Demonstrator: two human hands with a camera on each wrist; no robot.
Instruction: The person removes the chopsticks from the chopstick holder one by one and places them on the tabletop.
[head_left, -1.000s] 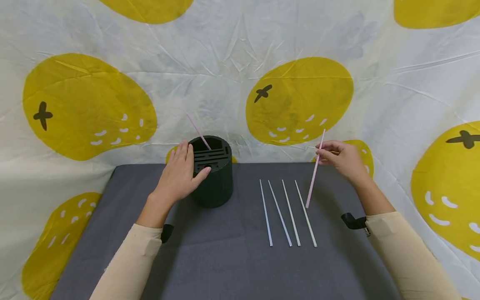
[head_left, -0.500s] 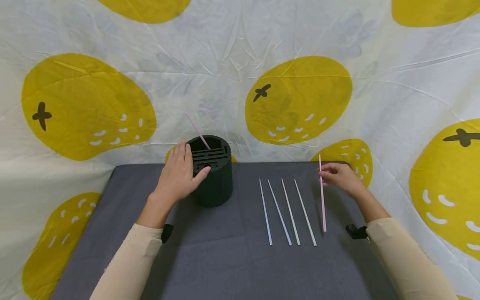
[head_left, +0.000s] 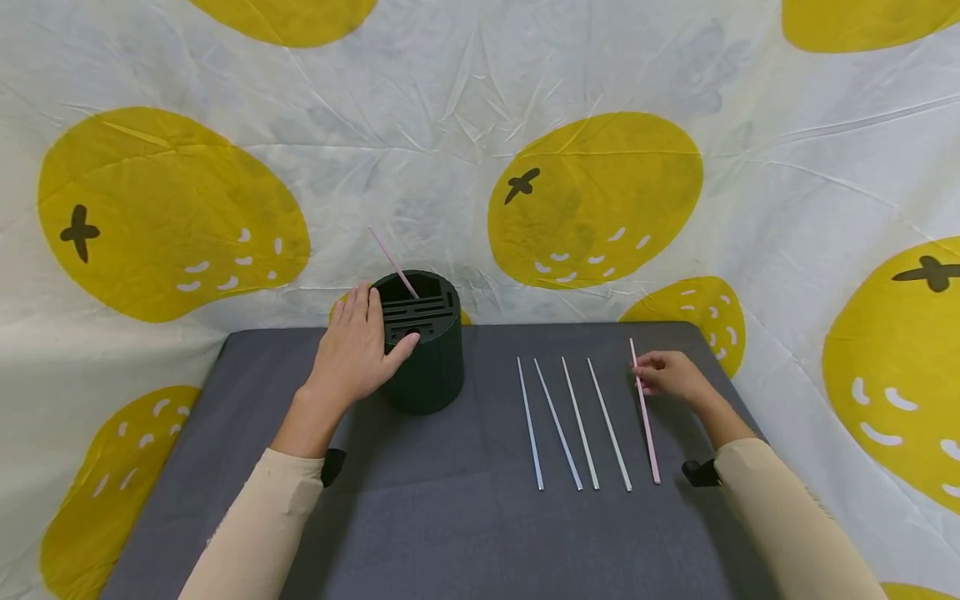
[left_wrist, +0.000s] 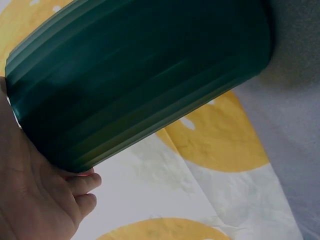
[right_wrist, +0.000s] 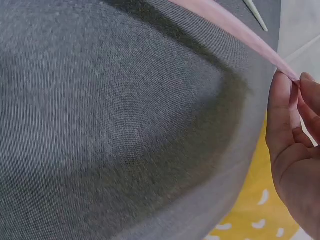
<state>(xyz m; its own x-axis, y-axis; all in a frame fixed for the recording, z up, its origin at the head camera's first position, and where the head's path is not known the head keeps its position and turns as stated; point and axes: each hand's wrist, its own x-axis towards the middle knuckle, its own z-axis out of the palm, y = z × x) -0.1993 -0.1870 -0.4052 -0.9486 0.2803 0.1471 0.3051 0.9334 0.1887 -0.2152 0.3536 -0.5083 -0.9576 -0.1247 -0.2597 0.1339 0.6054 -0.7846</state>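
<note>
My left hand (head_left: 351,350) rests along the left rim of a dark green cylindrical holder (head_left: 431,375), fingers straight and thumb across its slotted top. In the left wrist view the palm lies against the holder's ribbed wall (left_wrist: 140,80). A pink chopstick (head_left: 393,262) leans out of the holder's large back opening, its lower part hidden inside. At the right, my right hand (head_left: 671,375) pinches another pink chopstick (head_left: 648,429) near its thin far end, low over the cloth. The right wrist view shows thumb and fingertips meeting on that pink chopstick (right_wrist: 240,32).
Left of the held chopstick, two whitish chopsticks, a nearer one (head_left: 609,423) and another (head_left: 581,423), lie roughly parallel with two pale blue chopsticks (head_left: 558,423). Dark grey cloth (head_left: 450,533) covers the table. A lemon-patterned curtain (head_left: 420,100) hangs right behind it.
My right hand has come down and toward me with the pink chopstick, which now lines up beside the row of other chopsticks. The left hand and holder stay where they were.
</note>
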